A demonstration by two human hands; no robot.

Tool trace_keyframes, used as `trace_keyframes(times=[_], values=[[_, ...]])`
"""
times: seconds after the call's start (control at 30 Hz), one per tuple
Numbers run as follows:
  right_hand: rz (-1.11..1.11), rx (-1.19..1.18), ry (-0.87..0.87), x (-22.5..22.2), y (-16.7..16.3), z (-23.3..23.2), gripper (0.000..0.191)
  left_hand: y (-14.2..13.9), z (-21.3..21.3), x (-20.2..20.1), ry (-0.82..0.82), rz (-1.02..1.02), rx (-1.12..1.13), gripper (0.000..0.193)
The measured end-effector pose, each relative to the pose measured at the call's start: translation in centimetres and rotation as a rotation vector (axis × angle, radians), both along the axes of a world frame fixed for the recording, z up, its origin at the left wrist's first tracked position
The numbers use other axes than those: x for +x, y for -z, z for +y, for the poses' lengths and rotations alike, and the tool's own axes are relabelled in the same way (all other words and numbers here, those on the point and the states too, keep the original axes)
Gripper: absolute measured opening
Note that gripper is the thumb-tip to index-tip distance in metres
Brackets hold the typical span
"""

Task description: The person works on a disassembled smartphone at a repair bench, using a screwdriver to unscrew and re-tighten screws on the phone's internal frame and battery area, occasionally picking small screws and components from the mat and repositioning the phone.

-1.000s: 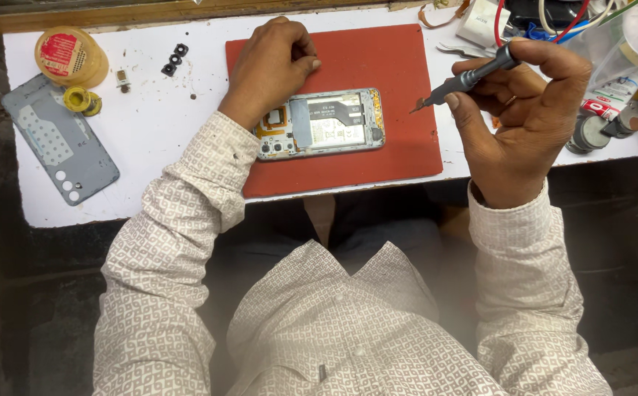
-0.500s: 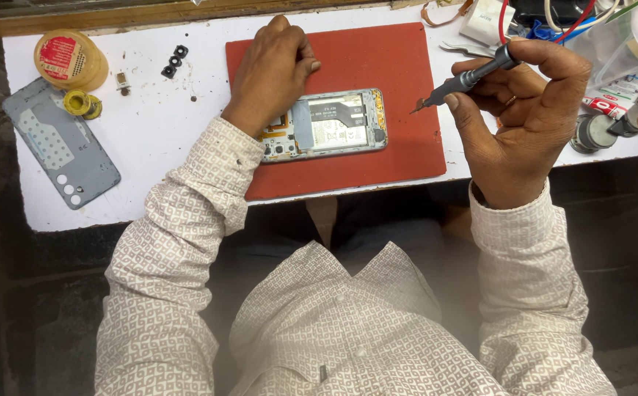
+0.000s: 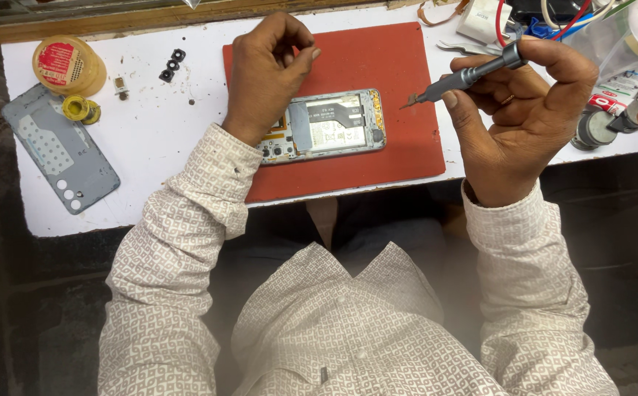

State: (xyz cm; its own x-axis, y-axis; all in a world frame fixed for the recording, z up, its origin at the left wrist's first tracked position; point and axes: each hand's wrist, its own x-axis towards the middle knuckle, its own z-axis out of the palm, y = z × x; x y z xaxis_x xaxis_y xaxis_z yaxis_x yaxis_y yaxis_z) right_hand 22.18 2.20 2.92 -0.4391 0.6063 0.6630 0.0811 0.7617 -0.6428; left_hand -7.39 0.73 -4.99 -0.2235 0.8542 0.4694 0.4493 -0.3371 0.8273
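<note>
Holding a screwdriver [image 3: 465, 75], right hand [image 3: 524, 121] hovers beside opened phone [image 3: 330, 126].

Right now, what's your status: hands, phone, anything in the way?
Left hand resting over opened phone on red mat. Right hand holds small screwdriver, tip raised clear of phone. Nothing between tip and phone.
</note>
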Motion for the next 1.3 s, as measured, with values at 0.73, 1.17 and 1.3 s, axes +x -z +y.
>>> trace_keyframes(times=[0.73,1.17,1.3], values=[[0.294,-0.066,-0.014,-0.2,2.3,-1.6,0.066,-4.3,-6.0,10.2,0.346,-1.054,0.002,0.015],[0.358,-0.013,-0.05,-0.7,2.5,-1.1,0.067,-3.8,-6.0,11.1,0.346,-1.21,0.009,0.016],[0.353,-0.007,-0.039,-0.7,2.6,-1.1,0.066,-3.4,-5.9,11.0,0.353,-1.226,0.021,0.016]])
